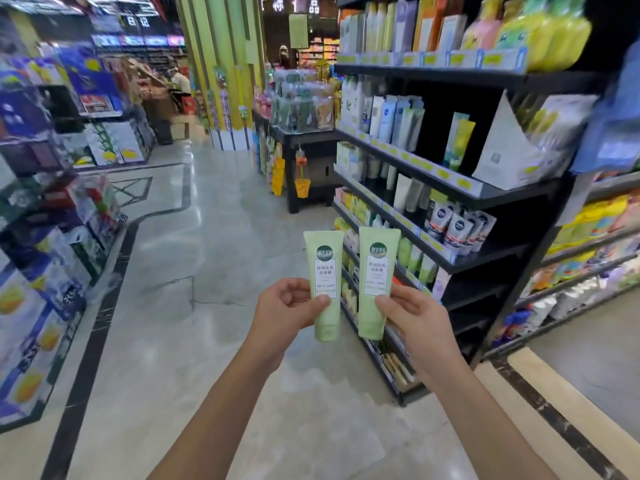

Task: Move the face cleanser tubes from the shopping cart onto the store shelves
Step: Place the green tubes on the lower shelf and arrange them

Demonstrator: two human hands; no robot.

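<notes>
The L tube [323, 268], pale green face cleanser, is pinched by the L hand [287, 306]: the thumb is pressed across the front below the label, w/ the fingers curled behind. The R tube [377, 268], same type, is pinched by the R hand [415, 323]; the thumb is laid at the label's lower edge & the fingers are hidden behind the tube. Both tubes are held upright in mid-air at near centre, caps down, crimped ends up, labels turned to the camera. They are set side by side w/ a narrow gap btwn them, not touching. The R tube is held slightly higher.

The tubes are seen over the floor [207, 254], which is glossy pale stone w/ dark inlay lines, just left of the black shelf unit [512, 199] on the right. Its tiers are stocked, & yellow price tags are fixed along the edges. Grey-white tubes [457, 230] are stood on a mid tier. Similar pale green tubes [415, 261] are ranged one tier lower, just right of & beyond the R tube. Yellow bottles [554, 32] are lined on the top tier.

At left, stacked blue boxes [41, 271] are seen, blurred. Far off, a yellow-green pillar [221, 64] is flanked on the right by a low black display table [311, 140] loaded w/ clear-wrapped packs.
</notes>
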